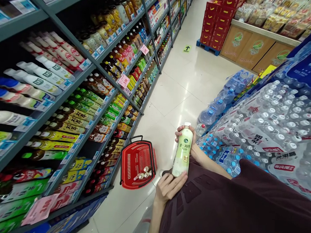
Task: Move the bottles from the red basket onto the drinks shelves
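A drink bottle (182, 156) with a pale green label and a white cap is tilted in front of my dark shirt, its label facing me. My right hand (192, 136) wraps round its upper part from behind, fingertips showing near the cap. Around the bottle's base, the bent fingers of my left hand (169, 186) press against it. On the floor to the left, a red shopping basket (129, 165) with black handles holds several bottles with pale caps (143, 174).
Drink shelves (96, 59) line the left side, with price tags along their edges. Wrapped water bottles (264, 125) are stacked on the right, large water jugs (210, 114) beside them. Red cartons (211, 25) stand on a blue pallet farther along the tiled aisle (169, 93).
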`<state>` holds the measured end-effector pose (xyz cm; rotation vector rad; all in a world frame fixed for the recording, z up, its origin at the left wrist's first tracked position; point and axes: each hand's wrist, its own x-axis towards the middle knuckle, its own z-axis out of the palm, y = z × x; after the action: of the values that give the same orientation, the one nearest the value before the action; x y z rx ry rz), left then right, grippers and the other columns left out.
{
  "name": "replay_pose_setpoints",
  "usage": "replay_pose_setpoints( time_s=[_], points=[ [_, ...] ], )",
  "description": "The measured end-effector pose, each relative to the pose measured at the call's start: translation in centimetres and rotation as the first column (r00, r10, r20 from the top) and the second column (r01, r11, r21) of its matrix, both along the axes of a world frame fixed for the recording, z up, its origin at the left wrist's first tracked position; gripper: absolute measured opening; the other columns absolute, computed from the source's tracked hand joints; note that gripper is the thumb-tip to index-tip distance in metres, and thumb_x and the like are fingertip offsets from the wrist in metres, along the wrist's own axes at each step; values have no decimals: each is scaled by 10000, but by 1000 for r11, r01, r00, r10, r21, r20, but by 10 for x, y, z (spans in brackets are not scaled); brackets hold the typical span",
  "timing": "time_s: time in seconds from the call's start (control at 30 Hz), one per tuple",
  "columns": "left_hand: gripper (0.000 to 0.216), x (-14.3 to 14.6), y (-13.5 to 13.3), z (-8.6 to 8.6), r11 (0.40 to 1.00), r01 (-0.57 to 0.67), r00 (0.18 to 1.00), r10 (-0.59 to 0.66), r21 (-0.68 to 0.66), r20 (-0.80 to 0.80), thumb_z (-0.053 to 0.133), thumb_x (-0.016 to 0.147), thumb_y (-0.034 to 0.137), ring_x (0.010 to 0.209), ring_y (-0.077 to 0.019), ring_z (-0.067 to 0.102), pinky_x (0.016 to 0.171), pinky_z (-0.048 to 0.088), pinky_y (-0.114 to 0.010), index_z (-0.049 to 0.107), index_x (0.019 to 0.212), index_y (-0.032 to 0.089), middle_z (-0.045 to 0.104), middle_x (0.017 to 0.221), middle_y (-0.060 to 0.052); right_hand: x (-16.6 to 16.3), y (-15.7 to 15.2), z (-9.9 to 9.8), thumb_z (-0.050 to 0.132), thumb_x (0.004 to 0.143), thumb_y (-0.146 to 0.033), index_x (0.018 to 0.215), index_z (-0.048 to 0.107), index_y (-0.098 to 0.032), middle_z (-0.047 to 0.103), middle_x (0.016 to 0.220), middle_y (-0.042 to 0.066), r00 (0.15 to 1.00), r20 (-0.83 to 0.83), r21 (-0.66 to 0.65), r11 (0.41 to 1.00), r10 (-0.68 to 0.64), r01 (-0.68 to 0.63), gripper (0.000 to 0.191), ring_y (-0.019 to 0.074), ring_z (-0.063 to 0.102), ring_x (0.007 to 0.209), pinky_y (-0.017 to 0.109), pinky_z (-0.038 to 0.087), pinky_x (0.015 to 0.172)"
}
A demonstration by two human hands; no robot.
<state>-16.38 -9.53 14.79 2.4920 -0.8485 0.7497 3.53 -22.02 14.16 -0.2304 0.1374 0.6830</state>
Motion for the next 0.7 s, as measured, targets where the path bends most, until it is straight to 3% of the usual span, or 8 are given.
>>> replay_pose_setpoints(
  time_s=[0.3,0.53,0.7],
  points=[
    [493,7,-2,-2,1000,-6,1000,6,15,-14,488,988,62,620,-170,653,585,502,-319,547,1458,195,805,1139,-91,4,-6,-11,645,817,-491,909,652,-250,746,1026,13,1000,16,-35,999,-23,24,258,125,607,691,262,571,570],
    [555,7,-3,-12,1000,-19,1000,19,4,-17,534,959,60,632,-176,669,606,515,-323,529,1481,250,792,1180,-90,4,-9,-9,613,835,-525,935,646,-238,746,1033,37,999,6,-97,994,-43,43,306,138,620,709,272,577,573],
    [546,7,-4,-8,999,-43,999,43,9,-10,535,958,54,624,-179,668,592,504,-325,530,1473,237,798,1157,-92,6,-10,-9,603,853,-523,919,641,-240,748,994,27,1000,18,-100,995,-24,26,293,139,630,705,287,586,585]
  ],
)
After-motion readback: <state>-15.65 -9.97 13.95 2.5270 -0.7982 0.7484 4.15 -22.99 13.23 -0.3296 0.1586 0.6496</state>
